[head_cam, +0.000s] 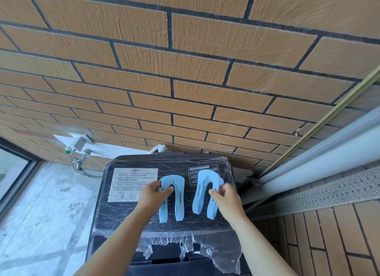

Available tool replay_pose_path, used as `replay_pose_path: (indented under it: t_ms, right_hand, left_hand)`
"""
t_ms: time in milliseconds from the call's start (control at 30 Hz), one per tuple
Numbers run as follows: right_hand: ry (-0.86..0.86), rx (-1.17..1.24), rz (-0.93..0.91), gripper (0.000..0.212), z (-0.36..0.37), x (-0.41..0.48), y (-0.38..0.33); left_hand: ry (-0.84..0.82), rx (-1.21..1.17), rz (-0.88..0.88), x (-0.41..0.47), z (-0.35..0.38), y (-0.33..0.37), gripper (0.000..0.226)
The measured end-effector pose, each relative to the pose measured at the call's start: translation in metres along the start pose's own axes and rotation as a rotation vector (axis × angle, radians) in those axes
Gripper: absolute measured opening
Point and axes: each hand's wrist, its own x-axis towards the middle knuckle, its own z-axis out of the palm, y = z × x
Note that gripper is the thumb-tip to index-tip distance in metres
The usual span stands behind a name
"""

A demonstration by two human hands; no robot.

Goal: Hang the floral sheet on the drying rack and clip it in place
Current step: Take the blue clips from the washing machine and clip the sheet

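Observation:
Two large light-blue U-shaped clips lie on the dark lid of a washing machine. My left hand pinches the left clip at its left arm, thumb tucked into the arch. My right hand grips the right clip at its right arm; this clip looks like a stack of two. The clips' open ends point toward me. Neither the floral sheet nor a drying rack is in view.
The washing machine stands against an orange brick wall, its lid under torn plastic film with a white label. A tap sits on the wall to the left above a concrete floor. A sliding-door track runs along the right.

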Motion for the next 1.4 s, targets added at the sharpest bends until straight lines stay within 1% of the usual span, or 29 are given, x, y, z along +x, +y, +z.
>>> replay_pose_path:
  t_ms: [67, 133, 200, 233, 267, 300, 333, 367, 400, 433, 500, 567, 633, 700, 800, 867, 967, 1000, 1033, 1100, 1267, 1300, 1400]
  right_hand:
    - [0.024, 0.068, -0.001, 0.027, -0.004, -0.007, -0.001]
    - [0.056, 0.169, -0.004, 0.035, -0.010, -0.016, -0.004]
    - [0.064, 0.253, -0.017, 0.055, -0.015, -0.025, -0.006]
    - [0.062, 0.276, -0.024, 0.066, -0.017, -0.029, -0.006]
    - [0.053, 0.303, -0.027, 0.073, -0.019, -0.033, -0.007]
    - [0.032, 0.339, -0.033, 0.069, -0.021, -0.035, -0.008]
    - [0.007, 0.374, -0.043, 0.056, -0.023, -0.037, -0.010]
    - [-0.017, 0.406, -0.048, 0.042, -0.026, -0.039, -0.012]
    - [-0.036, 0.440, -0.049, 0.032, -0.028, -0.042, -0.016]
    - [-0.049, 0.473, -0.057, 0.027, -0.031, -0.042, -0.019]
    - [-0.053, 0.522, -0.100, 0.030, -0.037, -0.044, -0.026]
    - [-0.049, 0.510, -0.194, 0.044, -0.046, -0.047, -0.035]
    - [-0.075, 0.475, -0.287, 0.059, -0.056, -0.051, -0.042]
    - [-0.118, 0.429, -0.341, 0.066, -0.063, -0.057, -0.046]
    - [-0.185, 0.348, -0.429, 0.058, -0.067, -0.070, -0.054]
    - [-0.247, 0.323, -0.497, 0.057, -0.063, -0.082, -0.062]
    - [-0.359, 0.274, -0.582, 0.066, -0.046, -0.107, -0.075]
    - [-0.391, 0.259, -0.609, 0.072, -0.037, -0.118, -0.078]
    - [-0.429, 0.251, -0.641, 0.076, -0.027, -0.129, -0.081]
    - [-0.515, 0.242, -0.707, 0.078, -0.005, -0.154, -0.087]
    - [-0.753, 0.199, -0.819, 0.094, 0.059, -0.235, -0.103]
    - [-0.794, 0.177, -0.855, 0.093, 0.075, -0.255, -0.104]
    - [-0.938, 0.147, -0.922, 0.078, 0.125, -0.322, -0.098]
  left_hand:
    - [0.017, 0.011, 0.021, -0.004, -0.002, -0.001, 0.021]
    - [0.070, 0.024, 0.037, -0.010, -0.005, 0.003, 0.025]
    - [0.119, -0.037, 0.055, -0.019, -0.008, 0.007, 0.032]
    - [0.141, -0.091, 0.063, -0.024, -0.010, 0.009, 0.041]
    - [0.167, -0.142, 0.073, -0.029, -0.014, 0.011, 0.051]
    - [0.192, -0.178, 0.077, -0.034, -0.017, 0.012, 0.061]
    - [0.206, -0.194, 0.078, -0.038, -0.019, 0.014, 0.065]
    - [0.206, -0.193, 0.083, -0.042, -0.021, 0.017, 0.062]
    - [0.201, -0.182, 0.096, -0.047, -0.022, 0.021, 0.053]
    - [0.194, -0.163, 0.110, -0.052, -0.023, 0.026, 0.045]
    - [0.206, -0.151, 0.138, -0.062, -0.024, 0.036, 0.035]
    - [0.247, -0.180, 0.169, -0.075, -0.023, 0.045, 0.034]
    - [0.270, -0.228, 0.187, -0.094, -0.020, 0.050, 0.039]
    - [0.289, -0.298, 0.197, -0.115, -0.016, 0.048, 0.047]
    - [0.401, -0.344, 0.198, -0.149, -0.014, 0.033, 0.074]
    - [0.501, -0.390, 0.184, -0.173, -0.015, 0.019, 0.076]
    - [0.645, -0.428, 0.186, -0.213, -0.024, 0.000, 0.058]
    - [0.691, -0.437, 0.182, -0.226, -0.029, -0.009, 0.058]
    - [0.732, -0.462, 0.181, -0.240, -0.035, -0.019, 0.063]
    - [0.807, -0.528, 0.174, -0.266, -0.047, -0.042, 0.070]
    - [0.990, -0.707, 0.171, -0.346, -0.075, -0.104, 0.061]
    - [1.032, -0.737, 0.154, -0.365, -0.081, -0.119, 0.060]
    - [1.180, -0.790, 0.119, -0.426, -0.098, -0.174, 0.056]
